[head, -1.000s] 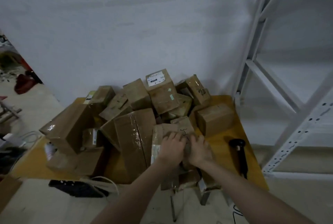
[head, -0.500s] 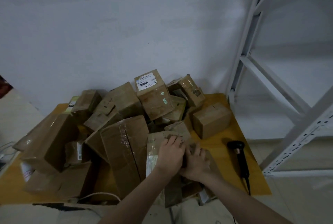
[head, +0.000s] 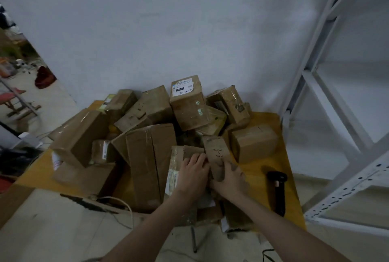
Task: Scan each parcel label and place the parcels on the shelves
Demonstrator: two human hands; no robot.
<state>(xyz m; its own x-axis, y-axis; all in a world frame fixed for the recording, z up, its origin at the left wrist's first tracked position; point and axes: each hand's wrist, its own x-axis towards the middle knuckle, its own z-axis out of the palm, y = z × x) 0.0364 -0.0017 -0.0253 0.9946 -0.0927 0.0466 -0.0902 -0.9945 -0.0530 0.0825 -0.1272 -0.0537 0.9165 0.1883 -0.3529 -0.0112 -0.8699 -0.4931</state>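
A heap of brown cardboard parcels covers a yellow table. Near its front, my right hand grips a small brown parcel with pen marks on its face, thumb on the front. My left hand lies on a flat taped parcel with a label on its side, fingers against the small parcel's left side. A black handheld scanner lies on the table right of my hands. White metal shelves stand at the right.
A tall box with a white label tops the heap by the grey wall. A cable and a dark flat item hang at the table's front edge. Clutter sits on the floor at far left.
The small parcel has come up between my hands and its marked face now shows. Both hands stay at the front of the heap. The scanner has not moved.
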